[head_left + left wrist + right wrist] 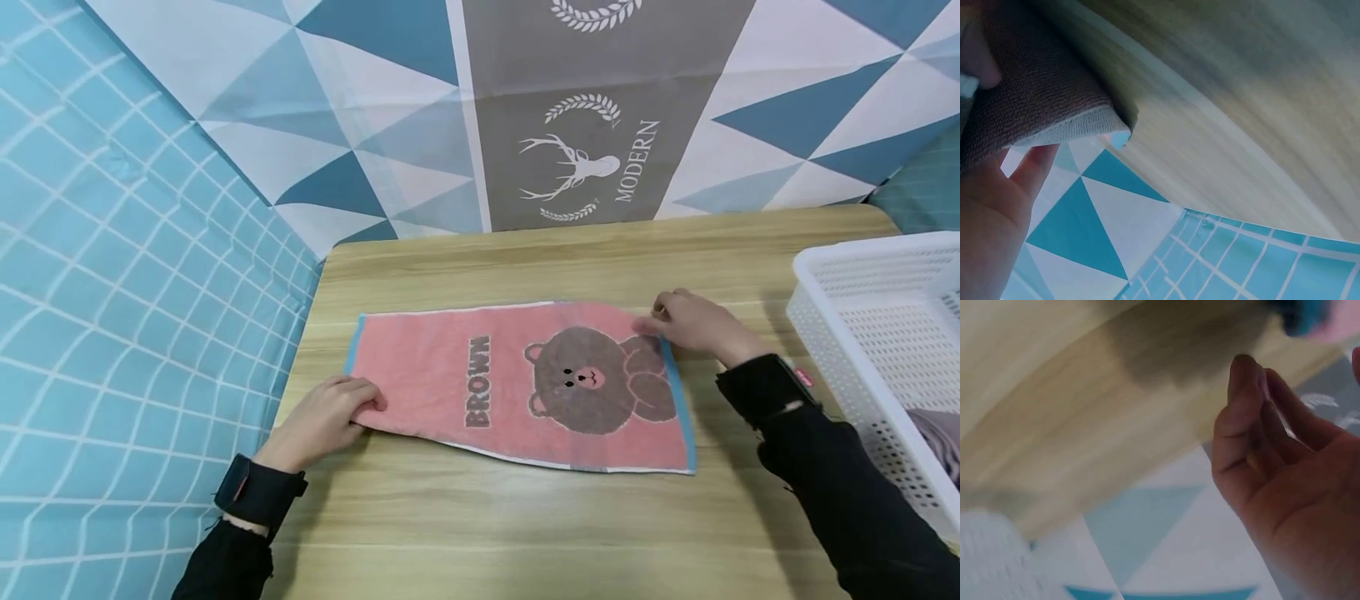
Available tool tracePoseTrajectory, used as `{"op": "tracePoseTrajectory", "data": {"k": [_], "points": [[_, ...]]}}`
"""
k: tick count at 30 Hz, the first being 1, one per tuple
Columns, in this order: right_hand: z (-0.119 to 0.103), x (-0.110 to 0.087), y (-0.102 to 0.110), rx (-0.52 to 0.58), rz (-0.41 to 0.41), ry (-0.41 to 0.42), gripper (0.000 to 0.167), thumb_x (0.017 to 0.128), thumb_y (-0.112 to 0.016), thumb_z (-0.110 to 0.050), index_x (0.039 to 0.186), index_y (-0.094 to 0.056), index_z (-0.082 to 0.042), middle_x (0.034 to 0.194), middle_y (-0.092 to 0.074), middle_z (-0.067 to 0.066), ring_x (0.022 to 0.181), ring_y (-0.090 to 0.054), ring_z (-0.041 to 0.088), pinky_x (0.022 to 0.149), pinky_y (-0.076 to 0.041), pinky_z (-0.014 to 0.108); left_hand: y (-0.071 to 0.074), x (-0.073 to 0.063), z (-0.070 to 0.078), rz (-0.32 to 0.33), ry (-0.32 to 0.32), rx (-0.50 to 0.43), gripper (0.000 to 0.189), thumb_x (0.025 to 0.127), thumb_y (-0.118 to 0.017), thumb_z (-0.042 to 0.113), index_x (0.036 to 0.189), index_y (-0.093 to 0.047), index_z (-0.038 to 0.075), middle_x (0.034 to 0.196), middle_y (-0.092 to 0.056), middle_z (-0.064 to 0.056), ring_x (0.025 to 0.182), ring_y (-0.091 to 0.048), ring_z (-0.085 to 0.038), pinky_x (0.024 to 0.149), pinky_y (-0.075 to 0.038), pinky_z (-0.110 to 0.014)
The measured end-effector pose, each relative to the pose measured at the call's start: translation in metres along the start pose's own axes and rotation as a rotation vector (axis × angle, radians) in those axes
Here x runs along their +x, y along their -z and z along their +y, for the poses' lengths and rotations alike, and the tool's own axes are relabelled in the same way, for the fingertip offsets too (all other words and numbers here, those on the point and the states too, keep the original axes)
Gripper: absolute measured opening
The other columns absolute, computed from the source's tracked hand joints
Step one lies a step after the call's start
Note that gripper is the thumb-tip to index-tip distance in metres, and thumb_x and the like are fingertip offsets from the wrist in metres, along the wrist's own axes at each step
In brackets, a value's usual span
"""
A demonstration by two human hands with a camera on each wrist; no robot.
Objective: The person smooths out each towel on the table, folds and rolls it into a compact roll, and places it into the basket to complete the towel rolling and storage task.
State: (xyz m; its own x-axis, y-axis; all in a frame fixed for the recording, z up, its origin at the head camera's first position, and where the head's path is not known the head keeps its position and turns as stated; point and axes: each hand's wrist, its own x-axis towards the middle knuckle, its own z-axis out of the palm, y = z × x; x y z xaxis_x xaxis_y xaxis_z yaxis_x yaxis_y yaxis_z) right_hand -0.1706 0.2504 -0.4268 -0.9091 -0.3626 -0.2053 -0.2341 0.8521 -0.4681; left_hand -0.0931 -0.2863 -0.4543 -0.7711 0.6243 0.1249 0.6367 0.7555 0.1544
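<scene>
A pink towel [420, 358] with blue end borders, a brown bear figure and the word BROWN lies spread across the wooden table. At its near left part, my left hand [330, 417] pinches the edge and raises it a little. The left wrist view shows the towel's darker underside [1035, 81] between thumb and fingers. My right hand [693, 323] is at the far right corner, its thumb side overlapping the towel in the head view. In the right wrist view, the right fingers [1241, 419] are loosely bent with nothing between them, and the blurred towel corner [1307, 315] shows beyond.
To the right stands a white perforated plastic basket [847, 333] with a greyish-purple cloth [937, 437] inside. A blue checked cloth [135, 275] borders the left side of the wooden table [495, 533]. Behind it hangs a patterned fabric [412, 108].
</scene>
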Motion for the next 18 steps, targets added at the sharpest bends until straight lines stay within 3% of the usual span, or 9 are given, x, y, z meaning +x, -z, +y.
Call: {"op": "tracePoseTrajectory", "data": {"k": [2,4,7,10,11,13,15,18], "points": [[0.001,0.008,-0.004,0.024,-0.002,-0.003,0.032,0.096,-0.065,-0.027,0.100,-0.063,0.005,0.094,-0.062,0.019,0.084,-0.058,0.029,0.077,-0.047,0.043,-0.003,0.000,0.002,-0.016,0.013,-0.006,0.026,0.076,-0.068,-0.003,0.092,-0.069,0.017,0.092,-0.067,0.005,0.092,-0.065,-0.020,0.091,-0.050,-0.042],[-0.001,0.012,-0.008,0.034,0.055,0.045,0.016,0.091,-0.069,-0.015,0.090,-0.064,0.000,0.082,-0.062,0.010,0.074,-0.055,0.022,0.069,-0.045,0.037,-0.005,0.001,0.004,-0.020,0.019,-0.013,0.026,0.076,-0.067,-0.002,0.092,-0.069,0.018,0.092,-0.068,0.005,0.094,-0.066,-0.020,0.092,-0.050,-0.042],[-0.008,0.010,-0.011,-0.084,0.265,0.167,0.011,0.082,-0.072,-0.004,0.082,-0.061,-0.006,0.076,-0.056,0.004,0.070,-0.051,0.019,0.062,-0.043,0.034,-0.008,0.004,0.005,-0.002,0.012,-0.020,0.025,0.075,-0.068,-0.001,0.092,-0.069,0.018,0.092,-0.068,0.004,0.093,-0.066,-0.019,0.091,-0.051,-0.042],[-0.015,0.002,-0.013,-0.293,0.479,0.302,0.016,0.077,-0.073,0.004,0.083,-0.060,-0.004,0.078,-0.052,0.008,0.072,-0.051,0.025,0.060,-0.045,0.037,-0.008,0.009,0.004,0.018,-0.001,-0.025,0.024,0.074,-0.071,0.002,0.091,-0.068,0.018,0.092,-0.067,0.004,0.090,-0.064,-0.017,0.089,-0.051,-0.041],[-0.017,-0.001,-0.014,-0.349,0.512,0.338,0.017,0.076,-0.073,0.006,0.083,-0.060,-0.002,0.079,-0.052,0.010,0.073,-0.052,0.027,0.061,-0.046,0.039,-0.008,0.010,0.004,0.023,-0.006,-0.024,0.024,0.073,-0.073,0.003,0.092,-0.068,0.018,0.092,-0.067,0.004,0.089,-0.063,-0.017,0.088,-0.051,-0.041],[-0.018,-0.008,-0.015,-0.438,0.529,0.360,0.021,0.075,-0.075,0.008,0.089,-0.060,0.003,0.081,-0.053,0.014,0.073,-0.054,0.031,0.060,-0.049,0.041,-0.008,0.010,0.002,0.025,-0.011,-0.024,0.027,0.071,-0.075,0.005,0.094,-0.068,0.016,0.095,-0.066,0.002,0.089,-0.062,-0.018,0.088,-0.050,-0.041],[-0.017,-0.015,-0.018,-0.481,0.512,0.324,0.028,0.074,-0.077,0.006,0.093,-0.057,0.007,0.081,-0.052,0.017,0.069,-0.053,0.032,0.055,-0.049,0.042,-0.008,0.009,0.000,0.018,-0.007,-0.027,0.030,0.069,-0.076,0.005,0.096,-0.068,0.015,0.098,-0.066,0.001,0.090,-0.061,-0.019,0.088,-0.050,-0.041],[-0.016,-0.022,-0.017,-0.448,0.369,0.222,0.024,0.080,-0.077,-0.003,0.094,-0.058,0.005,0.080,-0.054,0.014,0.067,-0.056,0.028,0.052,-0.050,0.041,-0.006,0.005,-0.001,0.002,0.009,-0.032,0.036,0.068,-0.075,0.005,0.102,-0.067,0.014,0.104,-0.065,0.000,0.094,-0.061,-0.020,0.089,-0.050,-0.041]]}}
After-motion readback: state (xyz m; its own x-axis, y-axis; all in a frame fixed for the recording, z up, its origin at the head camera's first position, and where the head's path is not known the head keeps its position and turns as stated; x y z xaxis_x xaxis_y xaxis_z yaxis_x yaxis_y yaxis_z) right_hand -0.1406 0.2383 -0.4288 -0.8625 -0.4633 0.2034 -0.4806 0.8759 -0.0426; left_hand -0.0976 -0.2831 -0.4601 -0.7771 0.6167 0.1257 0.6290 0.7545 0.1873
